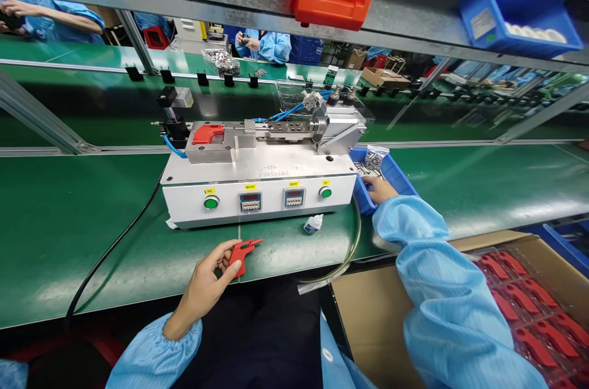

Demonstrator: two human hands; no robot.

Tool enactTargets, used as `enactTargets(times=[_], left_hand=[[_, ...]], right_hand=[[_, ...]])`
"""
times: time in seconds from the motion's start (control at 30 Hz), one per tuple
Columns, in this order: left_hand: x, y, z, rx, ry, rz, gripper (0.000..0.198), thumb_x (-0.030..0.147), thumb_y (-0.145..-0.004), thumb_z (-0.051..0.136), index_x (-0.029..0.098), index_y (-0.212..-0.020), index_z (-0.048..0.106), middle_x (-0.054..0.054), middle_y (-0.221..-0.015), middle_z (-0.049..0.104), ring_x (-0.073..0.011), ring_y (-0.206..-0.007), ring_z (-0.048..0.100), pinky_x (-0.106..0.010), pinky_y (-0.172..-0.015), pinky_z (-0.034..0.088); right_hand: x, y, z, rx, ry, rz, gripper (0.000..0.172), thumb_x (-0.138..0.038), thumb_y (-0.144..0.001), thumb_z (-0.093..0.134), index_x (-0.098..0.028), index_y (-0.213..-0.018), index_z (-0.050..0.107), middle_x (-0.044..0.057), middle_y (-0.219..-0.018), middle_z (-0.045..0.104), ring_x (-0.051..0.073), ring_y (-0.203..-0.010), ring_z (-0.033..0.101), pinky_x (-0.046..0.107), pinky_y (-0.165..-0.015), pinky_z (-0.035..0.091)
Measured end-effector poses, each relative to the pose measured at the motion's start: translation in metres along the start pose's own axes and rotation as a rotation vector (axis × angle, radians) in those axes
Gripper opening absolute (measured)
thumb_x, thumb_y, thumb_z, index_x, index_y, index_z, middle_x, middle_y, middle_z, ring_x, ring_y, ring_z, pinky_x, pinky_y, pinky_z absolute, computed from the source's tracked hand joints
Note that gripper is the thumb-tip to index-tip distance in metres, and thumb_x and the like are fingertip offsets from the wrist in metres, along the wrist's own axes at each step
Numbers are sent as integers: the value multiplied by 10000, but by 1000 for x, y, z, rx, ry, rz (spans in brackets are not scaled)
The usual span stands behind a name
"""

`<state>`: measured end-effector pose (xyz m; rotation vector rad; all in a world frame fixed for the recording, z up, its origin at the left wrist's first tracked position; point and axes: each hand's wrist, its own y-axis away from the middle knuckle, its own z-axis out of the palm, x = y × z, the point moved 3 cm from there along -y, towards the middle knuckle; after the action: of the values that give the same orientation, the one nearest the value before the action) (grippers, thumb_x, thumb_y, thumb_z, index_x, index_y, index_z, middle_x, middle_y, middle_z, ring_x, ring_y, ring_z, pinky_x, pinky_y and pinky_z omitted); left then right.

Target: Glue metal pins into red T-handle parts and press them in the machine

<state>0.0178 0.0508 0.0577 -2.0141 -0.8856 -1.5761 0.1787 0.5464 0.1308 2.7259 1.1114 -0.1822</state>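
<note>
My left hand (205, 281) holds a red plastic pistol-shaped handle (240, 256) over the front edge of the bench, its thin prong pointing right. My right hand (381, 190) reaches into a blue bin (399, 175) of small metal parts (367, 170). Its fingers are drawn together, and their tips are partly hidden, so any part between them cannot be made out. Between the hands stands a white bench machine (257, 171) with green buttons and small counters. Another red handle (208, 134) sits in the metal fixture at its left end.
A small white bottle (313, 224) stands before the machine, near a clear hose (354, 248). At lower right, a cardboard box (372, 309) holds red handles (536, 300) in clear trays. Overhead, a shelf carries a red bin (338, 5) and a blue bin (519, 21). Co-workers sit opposite.
</note>
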Motion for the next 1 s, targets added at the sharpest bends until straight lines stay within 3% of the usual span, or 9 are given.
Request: enactTargets(times=[0.2,0.4,0.6,0.77,1.0], left_hand=[[0,0,0,16,-8,25,422,431,-928,661,205,-1279,725,-8,-813,712,-156,-691,632,-270,-657,551],[2,0,0,13,-5,30,420,430,-923,663,203,-1271,730,-11,-821,715,-153,-686,630,-264,-647,545],[-2,0,0,6,-7,27,423,423,-931,666,202,-1288,720,-17,-848,730,-160,-718,648,-272,-673,554],[-3,0,1,7,-14,22,425,420,-934,663,208,-1298,716,-22,-877,741,-165,-742,664,-274,-676,558],[-2,0,1,14,4,16,416,419,-923,670,208,-1277,729,-19,-868,743,-161,-721,661,-273,-666,558]], right_hand=[[2,-4,2,13,2,-47,397,-250,-828,689,-176,-1203,799,102,-1070,823,316,-1055,767,381,-995,586],[1,-1,-2,4,-33,-155,436,-221,-841,663,-193,-1260,779,113,-1242,789,311,-1191,729,380,-1070,559],[3,-1,-1,23,-56,-211,390,-203,-832,665,-199,-1200,793,112,-1266,772,301,-1227,704,404,-1101,545],[7,-7,6,19,-41,-165,404,-200,-846,651,-190,-1228,783,109,-1155,805,294,-1103,748,406,-1017,585],[8,-4,5,28,-10,-93,383,-231,-855,652,-179,-1205,798,107,-1121,816,308,-1062,767,410,-1010,592]])
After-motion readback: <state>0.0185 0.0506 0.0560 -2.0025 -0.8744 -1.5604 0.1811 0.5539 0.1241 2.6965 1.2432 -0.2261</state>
